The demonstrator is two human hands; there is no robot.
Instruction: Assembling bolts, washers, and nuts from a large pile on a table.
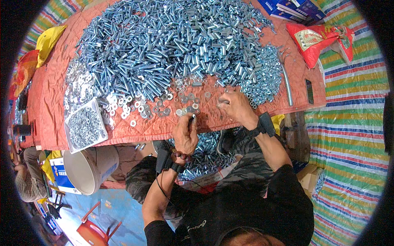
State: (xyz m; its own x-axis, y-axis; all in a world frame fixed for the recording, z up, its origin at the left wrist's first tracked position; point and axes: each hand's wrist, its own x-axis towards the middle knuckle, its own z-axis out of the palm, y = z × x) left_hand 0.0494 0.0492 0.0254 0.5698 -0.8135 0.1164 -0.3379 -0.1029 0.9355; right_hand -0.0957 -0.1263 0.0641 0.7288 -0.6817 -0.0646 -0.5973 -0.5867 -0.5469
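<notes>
My left hand [185,135] is closed at the near edge of the table, with the shiny end of a bolt [193,117] showing at its fingertips; the rest is hidden. My right hand [239,107] hovers by the near edge with thumb and fingers pinched together; what they hold, if anything, does not show. Loose flat washers [141,108] lie ahead of my left hand. Beyond both hands spreads a big heap of metal bolts [131,53] and sleeves [217,45]. A pile of nuts [262,78] sits right of the heap, close to my right hand.
A white tray [88,144] of small ring washers stands at the table's near left. To the right lie a bent metal rod [287,84], a phone [309,91] and a red bag [320,39]. Below are more metal parts [205,149], a bucket [98,164] and a red chair [92,231].
</notes>
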